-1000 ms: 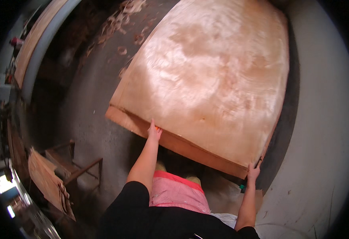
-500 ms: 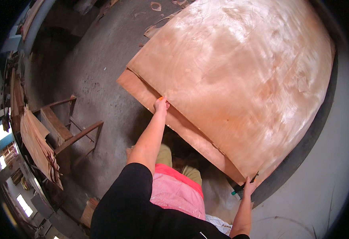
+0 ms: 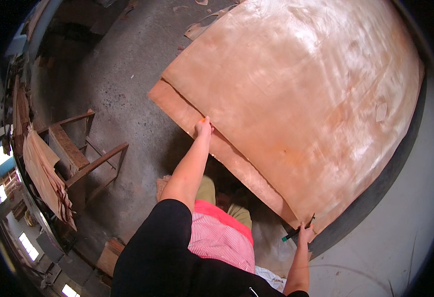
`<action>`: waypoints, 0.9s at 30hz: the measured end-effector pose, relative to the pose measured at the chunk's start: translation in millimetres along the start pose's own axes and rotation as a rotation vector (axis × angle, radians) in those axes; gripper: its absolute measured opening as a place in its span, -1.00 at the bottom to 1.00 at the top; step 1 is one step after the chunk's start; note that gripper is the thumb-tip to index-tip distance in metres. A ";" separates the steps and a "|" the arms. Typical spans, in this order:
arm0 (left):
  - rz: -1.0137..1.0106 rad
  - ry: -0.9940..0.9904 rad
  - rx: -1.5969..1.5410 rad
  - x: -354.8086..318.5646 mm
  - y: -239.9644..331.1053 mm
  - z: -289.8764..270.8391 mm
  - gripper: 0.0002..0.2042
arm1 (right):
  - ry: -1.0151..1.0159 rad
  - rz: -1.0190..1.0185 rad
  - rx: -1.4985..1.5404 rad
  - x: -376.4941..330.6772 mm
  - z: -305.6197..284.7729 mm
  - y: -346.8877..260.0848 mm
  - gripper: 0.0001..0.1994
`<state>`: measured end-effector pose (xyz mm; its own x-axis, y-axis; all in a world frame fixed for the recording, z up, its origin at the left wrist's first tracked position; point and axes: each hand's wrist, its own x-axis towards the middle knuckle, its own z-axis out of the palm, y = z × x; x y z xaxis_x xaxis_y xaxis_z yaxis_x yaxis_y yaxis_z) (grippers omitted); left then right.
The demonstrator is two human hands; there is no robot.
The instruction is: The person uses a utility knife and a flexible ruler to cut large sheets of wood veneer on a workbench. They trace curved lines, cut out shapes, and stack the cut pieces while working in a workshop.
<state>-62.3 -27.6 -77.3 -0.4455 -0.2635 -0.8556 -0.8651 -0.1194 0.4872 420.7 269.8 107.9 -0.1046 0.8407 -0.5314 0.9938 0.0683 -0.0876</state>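
A large thin reddish-brown veneer sheet (image 3: 301, 99) lies on top of a stack of similar sheets (image 3: 187, 111) and fills the upper right of the head view. My left hand (image 3: 203, 127) grips the near edge of the top sheet. At the sheet's near right corner, my right hand (image 3: 305, 232) holds the edge together with a thin dark tool with a green end (image 3: 296, 230). Both arms reach out from my black sleeves over a pink striped apron (image 3: 222, 237).
Grey concrete floor (image 3: 123, 74) spreads to the left, with veneer scraps (image 3: 197, 27) at the top. A wooden frame stand (image 3: 73, 153) draped with veneer strips (image 3: 43, 173) stands at the left. A pale wall or floor band (image 3: 405, 237) runs along the right.
The top sheet has slid up and to the right in the view, baring more of the stack edge below. Both hands stay on its near edge.
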 end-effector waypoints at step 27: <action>0.198 -0.132 0.374 10.8 -7.8 -25.6 -0.84 | 0.362 0.016 -0.046 7.3 37.9 -9.1 -0.47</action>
<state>-54.5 -54.0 -85.9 -0.6157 -0.1185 -0.7791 -0.7731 0.2825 0.5679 409.4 255.0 72.9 -0.0771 0.9770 -0.1990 0.9967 0.0707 -0.0393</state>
